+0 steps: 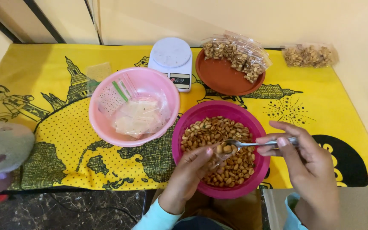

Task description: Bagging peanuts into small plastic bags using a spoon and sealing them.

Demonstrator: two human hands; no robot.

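Magenta bowl [179,147] of peanuts sits below my hands. My right hand [305,164] fingers pinch a loaded spoon [239,145]; left hand [190,170] fingers hold a small clear bag [219,158]. I'd tip slowly, bag mouth open.

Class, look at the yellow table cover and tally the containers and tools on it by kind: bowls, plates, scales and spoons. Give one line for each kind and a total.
Bowls: 2, a light pink bowl and a magenta bowl
Plates: 1, a brown plate
Scales: 1, a white kitchen scale
Spoons: 1, a metal spoon held by the right hand
Total: 5
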